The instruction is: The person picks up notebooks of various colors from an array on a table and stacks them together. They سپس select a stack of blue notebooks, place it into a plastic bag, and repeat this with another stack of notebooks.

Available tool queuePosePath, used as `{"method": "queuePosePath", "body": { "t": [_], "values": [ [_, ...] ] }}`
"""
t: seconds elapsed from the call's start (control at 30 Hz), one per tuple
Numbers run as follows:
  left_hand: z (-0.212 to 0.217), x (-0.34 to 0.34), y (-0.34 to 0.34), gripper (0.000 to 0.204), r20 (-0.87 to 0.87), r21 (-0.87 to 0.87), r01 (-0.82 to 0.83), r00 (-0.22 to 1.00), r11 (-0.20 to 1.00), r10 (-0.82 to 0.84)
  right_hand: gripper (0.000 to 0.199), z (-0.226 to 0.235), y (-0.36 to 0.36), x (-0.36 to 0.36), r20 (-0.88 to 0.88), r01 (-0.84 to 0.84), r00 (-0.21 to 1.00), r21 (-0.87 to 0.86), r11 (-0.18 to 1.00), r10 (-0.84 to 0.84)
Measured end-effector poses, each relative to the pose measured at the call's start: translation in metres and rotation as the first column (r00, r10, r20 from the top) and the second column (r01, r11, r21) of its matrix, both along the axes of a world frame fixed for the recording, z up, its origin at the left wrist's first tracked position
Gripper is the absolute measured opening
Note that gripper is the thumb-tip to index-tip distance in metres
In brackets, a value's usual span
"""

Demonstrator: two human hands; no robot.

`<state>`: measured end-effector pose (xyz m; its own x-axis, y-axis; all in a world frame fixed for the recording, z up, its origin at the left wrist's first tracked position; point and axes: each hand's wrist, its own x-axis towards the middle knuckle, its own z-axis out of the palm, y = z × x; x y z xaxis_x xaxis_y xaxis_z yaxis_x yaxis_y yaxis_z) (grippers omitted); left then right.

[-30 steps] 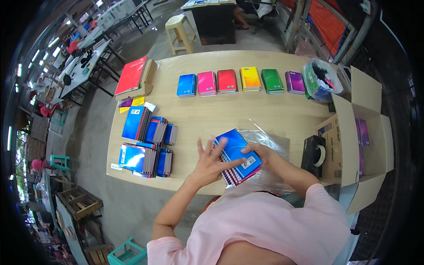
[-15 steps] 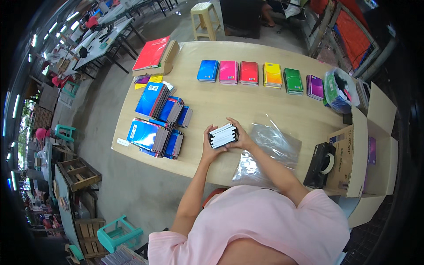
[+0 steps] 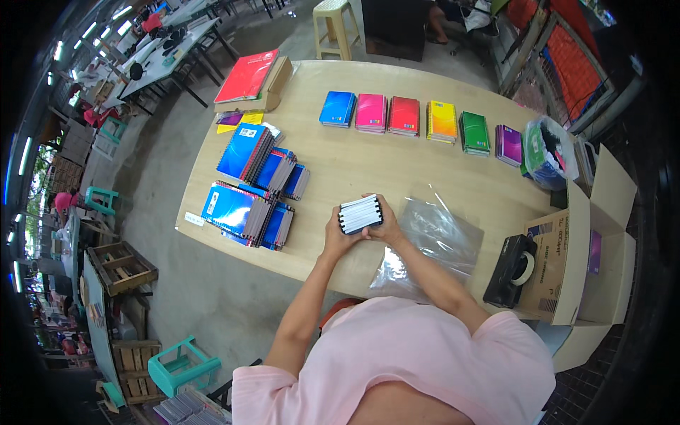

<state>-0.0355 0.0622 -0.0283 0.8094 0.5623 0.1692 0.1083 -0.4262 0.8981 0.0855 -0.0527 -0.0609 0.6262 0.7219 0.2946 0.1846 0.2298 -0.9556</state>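
Notebook stack, head view: held over the near part of the wooden table, just left of the clear plastic sheeting, white page edges facing up; contact with the tabletop could not be told. Judged moderately heavy, stiff as a block, not fragile, though single books might have slid on glossy covers; best gripped across both sides. Left hand curled round the left side, right hand round the right, together pressing the stack between them.

Plain pale pink top with short, loose sleeves
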Motion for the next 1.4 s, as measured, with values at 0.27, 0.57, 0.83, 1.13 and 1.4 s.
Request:
{"method": "queuePosePath", "body": {
  "t": [0.27,0.57,0.83,1.13,1.4],
  "values": [
    [-0.016,-0.004,0.003,0.088,-0.059,0.119,-0.067,0.996,0.991,0.074,0.086,-0.015,0.005,-0.004,-0.061,0.061,0.996,-0.085,0.995,-0.066],
    [-0.019,-0.005,0.006,0.08,0.032,0.046,0.032,0.999,0.998,-0.034,0.082,-0.025,0.003,-0.007,-0.195,-0.018,0.981,-0.098,0.995,-0.001],
    [-0.024,-0.026,0.002,0.073,0.009,0.019,-0.022,1.0,1.0,0.022,0.084,-0.017,0.003,-0.016,-0.037,-0.011,0.999,-0.153,0.988,0.006],
    [0.03,-0.021,0.006,0.084,-0.143,-0.007,-0.061,0.988,0.998,0.059,0.076,0.02,0.019,-0.001,-0.069,0.04,0.996,-0.162,0.986,-0.052],
    [0.261,-0.023,0.089,0.093,-0.104,0.275,-0.124,0.982,0.953,0.158,0.066,0.234,0.11,0.044,0.019,-0.282,0.956,-0.21,0.936,0.293]
  ]
}}
